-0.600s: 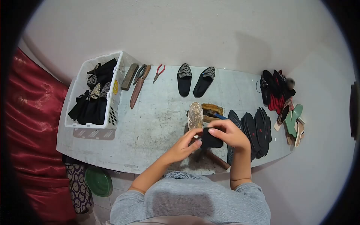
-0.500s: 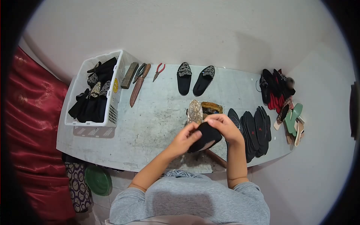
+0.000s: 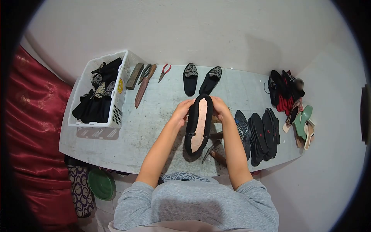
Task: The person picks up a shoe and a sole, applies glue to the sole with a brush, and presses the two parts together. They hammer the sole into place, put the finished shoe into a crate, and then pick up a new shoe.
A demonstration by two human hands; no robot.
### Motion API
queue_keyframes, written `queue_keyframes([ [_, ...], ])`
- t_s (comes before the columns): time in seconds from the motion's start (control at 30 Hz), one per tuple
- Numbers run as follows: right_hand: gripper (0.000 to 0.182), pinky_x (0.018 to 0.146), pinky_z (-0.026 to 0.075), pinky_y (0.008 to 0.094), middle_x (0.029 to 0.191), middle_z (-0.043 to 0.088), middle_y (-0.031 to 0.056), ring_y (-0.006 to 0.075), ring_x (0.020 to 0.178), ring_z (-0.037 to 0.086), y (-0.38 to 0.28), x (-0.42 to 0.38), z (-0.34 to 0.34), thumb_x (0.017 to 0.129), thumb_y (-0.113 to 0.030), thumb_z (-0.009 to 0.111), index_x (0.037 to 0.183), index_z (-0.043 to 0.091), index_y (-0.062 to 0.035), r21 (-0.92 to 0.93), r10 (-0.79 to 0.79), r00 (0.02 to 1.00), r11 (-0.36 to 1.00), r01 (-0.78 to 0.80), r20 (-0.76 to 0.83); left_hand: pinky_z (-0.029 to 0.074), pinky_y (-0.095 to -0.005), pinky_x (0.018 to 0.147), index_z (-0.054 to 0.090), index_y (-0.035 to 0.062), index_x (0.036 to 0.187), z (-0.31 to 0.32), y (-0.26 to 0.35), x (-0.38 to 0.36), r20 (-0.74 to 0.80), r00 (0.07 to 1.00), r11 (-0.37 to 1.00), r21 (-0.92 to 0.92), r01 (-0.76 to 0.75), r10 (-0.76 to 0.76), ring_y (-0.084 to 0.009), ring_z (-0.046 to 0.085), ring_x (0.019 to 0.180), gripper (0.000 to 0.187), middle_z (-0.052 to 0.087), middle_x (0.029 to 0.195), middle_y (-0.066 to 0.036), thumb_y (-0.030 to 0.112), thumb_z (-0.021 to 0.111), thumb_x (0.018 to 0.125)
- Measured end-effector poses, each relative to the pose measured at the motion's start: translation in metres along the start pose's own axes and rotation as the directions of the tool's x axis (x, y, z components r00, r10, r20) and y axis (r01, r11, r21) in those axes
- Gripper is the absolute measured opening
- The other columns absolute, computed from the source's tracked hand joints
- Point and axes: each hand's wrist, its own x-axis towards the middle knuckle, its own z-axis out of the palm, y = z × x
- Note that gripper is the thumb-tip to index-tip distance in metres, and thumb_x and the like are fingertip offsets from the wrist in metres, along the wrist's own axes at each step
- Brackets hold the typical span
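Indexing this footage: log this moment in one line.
left hand: holding black shoe; right hand: holding black shoe; pale strip: facing up; hammer: on table

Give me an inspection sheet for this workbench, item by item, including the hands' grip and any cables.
Surface: pale tabletop, dark stains and scuffs.
Job's things: black shoe held underside up, pale strip along it; hammer lying near the front edge.
Clutter: filled white basket, pliers, patterned slippers, dark soles, shoe heap at right.
Grip: left hand and right hand on opposite sides of the shoe.
Cables: none certain; thin dark loop beside the heap, too small to identify.
Surroundings: red curtain left, green basin below, pale wall behind.
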Motion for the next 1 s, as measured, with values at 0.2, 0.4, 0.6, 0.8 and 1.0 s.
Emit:
queue_keyframes([
  [0.2, 0.022, 0.051, 0.052, 0.0269, 0.08, 0.066, 0.0059, 0.0131, 0.061, 0.063, 0.012, 0.019, 0.001, 0.085, -0.025, 0.058, 0.09, 0.064, -0.0043, 0.002, 0.137, 0.988, 0.991, -0.137, -0.078, 0.055, -0.0312, 0.065, 0.06, 0.0035, 0.101, -0.013, -0.015, 0.033, 0.052, 0.996, 0.969, -0.235, 0.082, -0.071, -0.0179, 0.063, 0.079, 0.029, 0.063, 0.094, -0.007, 0.028, 0.063, 0.085],
  [0.4, 0.029, 0.05, 0.054, 0.0296, 0.082, 0.067, 0.0079, 0.0152, 0.063, 0.065, 0.035, 0.019, -0.001, 0.085, -0.033, 0.059, 0.092, 0.063, -0.0049, 0.189, 0.247, 0.969, 0.952, -0.241, -0.006, 0.057, -0.0334, 0.069, 0.06, -0.0002, 0.102, -0.021, -0.046, 0.042, 0.148, 0.984, 0.881, -0.445, 0.159, -0.103, -0.0199, 0.066, 0.077, 0.027, 0.065, 0.095, -0.012, 0.023, 0.059, 0.088],
  [0.6, 0.035, 0.058, 0.055, 0.0296, 0.087, 0.066, 0.0081, 0.0166, 0.069, 0.065, 0.051, -0.021, -0.007, 0.086, -0.039, 0.059, 0.099, 0.062, -0.0068, 0.291, 0.18, 0.983, 0.942, -0.165, -0.025, 0.056, -0.0323, 0.071, 0.059, -0.0001, 0.105, -0.023, -0.044, -0.003, 0.163, 0.984, 0.878, -0.456, 0.144, -0.076, -0.019, 0.065, 0.082, 0.029, 0.065, 0.098, -0.012, 0.025, 0.055, 0.09],
  [0.8, 0.04, 0.081, 0.053, 0.0355, 0.109, 0.063, 0.0109, 0.0205, 0.094, 0.063, 0.093, -0.072, -0.014, 0.091, -0.035, 0.053, 0.118, 0.054, -0.0057, 0.507, 0.102, 0.973, 0.84, -0.195, 0.206, 0.05, -0.0307, 0.084, 0.054, 0.001, 0.111, -0.029, -0.07, -0.047, 0.265, 0.964, 0.887, -0.449, 0.11, 0.015, -0.0172, 0.06, 0.096, 0.03, 0.061, 0.107, -0.011, 0.024, 0.052, 0.092],
  [1.0, 0.044, 0.095, 0.044, 0.0372, 0.122, 0.055, 0.0105, 0.0222, 0.11, 0.054, 0.117, -0.105, 0.003, 0.093, -0.032, 0.049, 0.129, 0.044, -0.0072, 0.651, -0.114, 0.97, 0.757, -0.055, 0.214, 0.039, -0.0299, 0.097, 0.049, 0.0022, 0.118, -0.025, -0.078, -0.068, 0.276, 0.959, 0.954, -0.299, 0.02, 0.067, -0.0145, 0.052, 0.108, 0.034, 0.057, 0.113, -0.006, 0.026, 0.049, 0.094],
])
